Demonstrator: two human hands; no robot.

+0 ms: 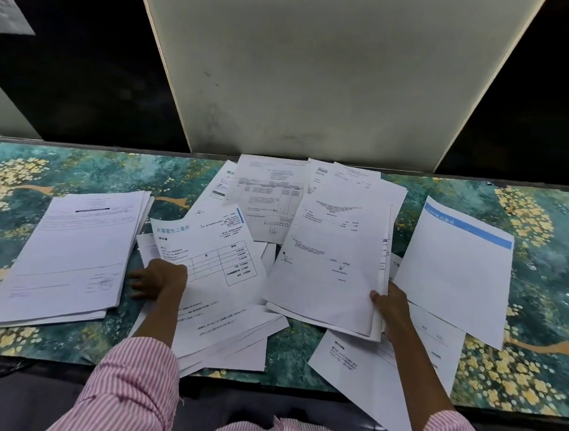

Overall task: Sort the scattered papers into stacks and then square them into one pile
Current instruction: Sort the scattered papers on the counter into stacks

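1. A surface (553, 273) covered in a green and yellow floral pattern runs across the view, with a pale upright panel (323, 71) standing behind it.
2. Scattered papers (267, 196) lie overlapping across the middle of the surface, from its far edge to the near edge, some hanging over it.
3. A neater stack of papers (73, 252) sits to the left, just beside the left hand and apart from the loose sheets.
4. A blue-banded sheet (457, 268) lies at the right, its lower corner just beside the right hand.
5. The left hand (160, 278) rests fingers spread on the left edge of a tabled invoice sheet (210, 264); whether it pinches the sheet cannot be told.
6. The right hand (394, 305) is closed on the lower right corner of a thin sheaf of printed sheets (331, 253), thumb on top.
7. Pink striped sleeves (134, 384) cover both forearms.
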